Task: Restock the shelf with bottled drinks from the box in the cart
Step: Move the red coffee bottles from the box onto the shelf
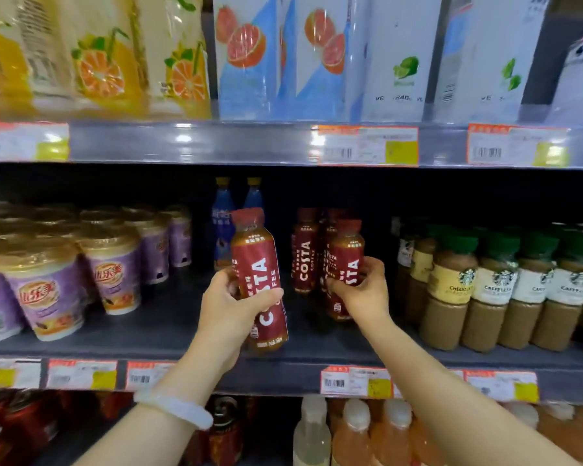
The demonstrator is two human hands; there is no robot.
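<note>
Costa bottle (pixel 261 280) gripped by left hand (pixel 231 306), held ready for shelf (pixel 169 334); second Costa bottle (pixel 345 264) pinched by right hand (pixel 364 292), apparently for row alignment.

Head camera faces the shelf (pixel 189 327) closely, level.

left forearm: bare, no sleeve | left wrist: pale translucent bangle (pixel 174 407) | right forearm: bare, no sleeve

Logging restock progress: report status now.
Left hand grips a Costa bottle, tilted, above the shelf. Right hand holds another Costa bottle beside shelved ones. Nothing blocking.
</note>
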